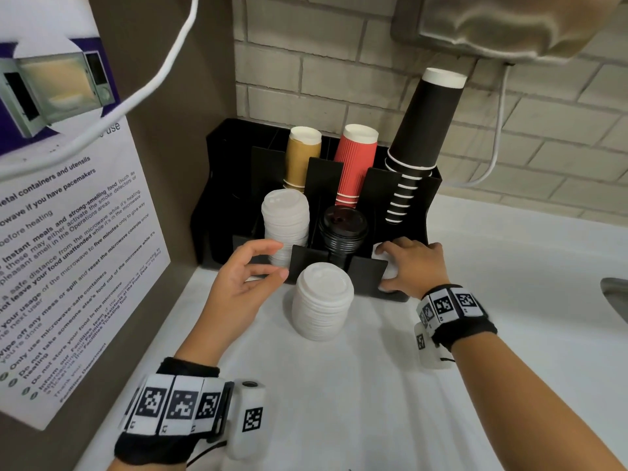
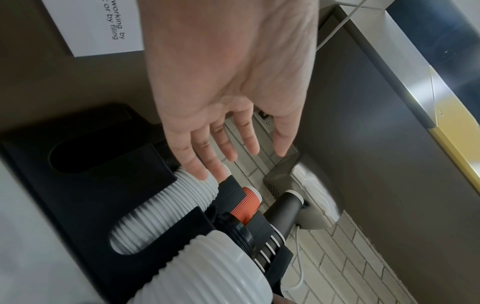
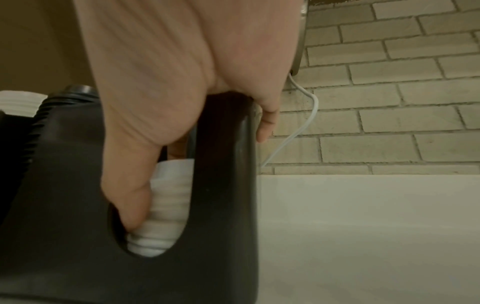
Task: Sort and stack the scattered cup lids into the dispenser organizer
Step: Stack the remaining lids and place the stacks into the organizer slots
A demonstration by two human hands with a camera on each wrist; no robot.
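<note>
Right of centre in the head view, I am lowering a short stack of white lids [image 3: 166,207] into the organizer [image 1: 339,266], my right hand [image 1: 413,263] gripping it, thumb in the slot. I am keeping it level. My left hand [image 1: 244,280] is hovering spread, empty, beside the loose lid stack [image 1: 323,300] at centre.
</note>
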